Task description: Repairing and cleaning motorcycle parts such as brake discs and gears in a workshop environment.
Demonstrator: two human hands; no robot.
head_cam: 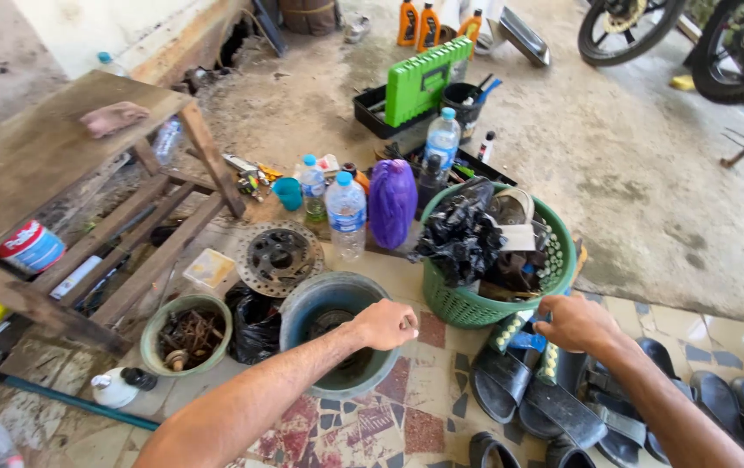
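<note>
Our left hand (385,323) is curled into a fist over the near rim of the grey tub (303,303); whether anything small sits inside the fist we cannot tell. The tub stands on the tiled floor (424,407) right in front of us, with dark, greasy-looking parts lying in it. We judge it stiff plastic, weighty with that load and likely slick, so the rim is the place to grip, with both hands if it is lifted.

Our right hand (576,319) rests with fingers bent on the low edge of the green basket (476,305), touching it but not clamped. The basket is light, slightly flexible mesh, stuffed with black bags (459,238) and scraps; its rim gives the best hold.

Just beside the tub lie a brake disc (278,256), a green bowl (157,334) of rusty bolts and a black bag (255,325). Bottles (346,212) and a purple bag (392,201) crowd behind. Sandals (563,407) lie under our right arm, and the wooden counter (51,147) hems in the left.
</note>
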